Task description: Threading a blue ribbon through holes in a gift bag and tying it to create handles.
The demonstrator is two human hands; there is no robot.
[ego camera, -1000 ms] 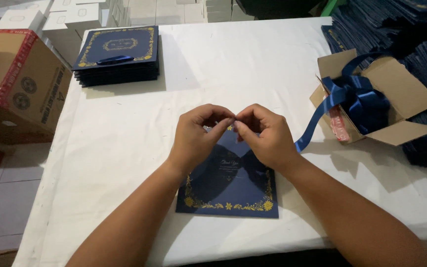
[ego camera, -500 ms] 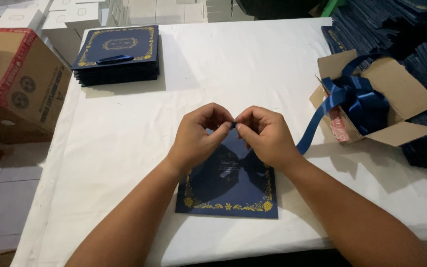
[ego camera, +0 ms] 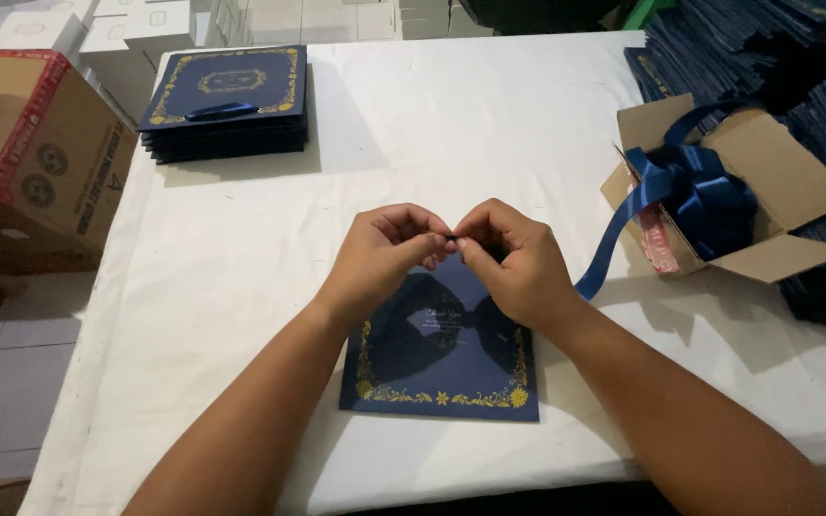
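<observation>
White table [ego camera: 432, 124], card stack [ego camera: 227, 100] far left, ribbon box [ego camera: 719, 191] right; both hands' [ego camera: 384, 253] grip pinched on ribbon [ego camera: 450, 239].

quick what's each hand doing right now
Left hand: closed, pinching the blue ribbon above the card.
Right hand: closed, pinching the same ribbon.

single head view, looking steeply down and forward over white table [ego camera: 432, 143], close above hands.
</observation>
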